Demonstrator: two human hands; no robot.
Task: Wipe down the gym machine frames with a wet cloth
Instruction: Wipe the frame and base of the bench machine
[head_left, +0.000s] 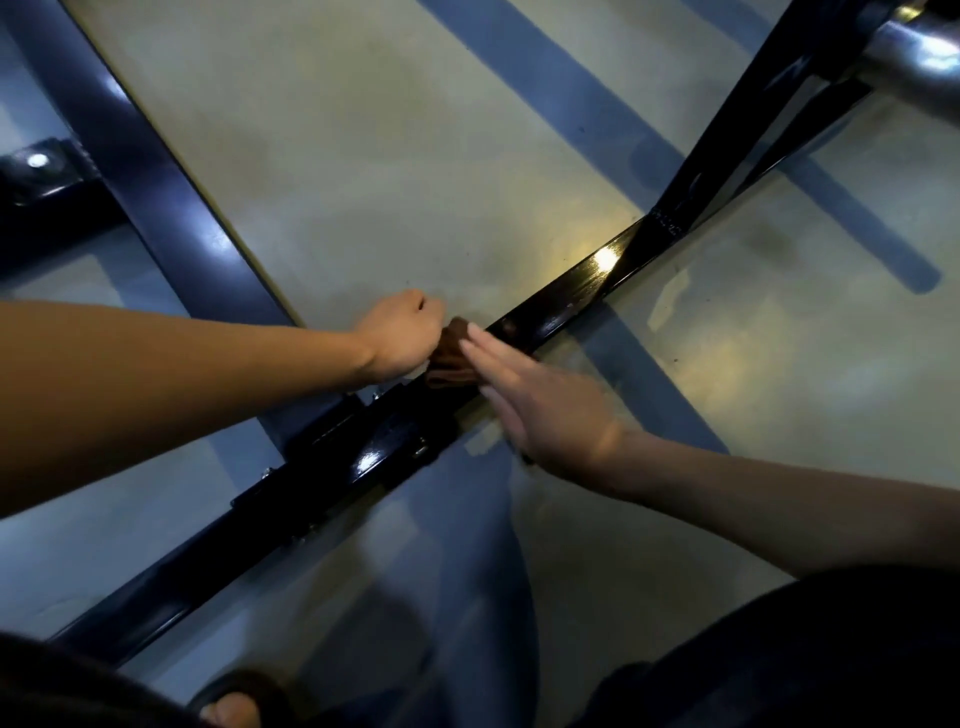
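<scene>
The left hand curls round a bunched brown cloth pressed on the black floor bar while the right hand, fingers straight, lies against it; soft, limp and probably damp, the cloth is best gripped wadded, whereas the glossy bar looks rigid and slick.

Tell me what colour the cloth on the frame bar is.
Brown cloth, seen in the head view.

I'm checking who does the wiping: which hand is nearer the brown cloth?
Left, narrowly. The left hand is curled round the brown cloth on the black frame bar. The right hand lies beside it with straight fingers, fingertips at the cloth's edge.
</scene>
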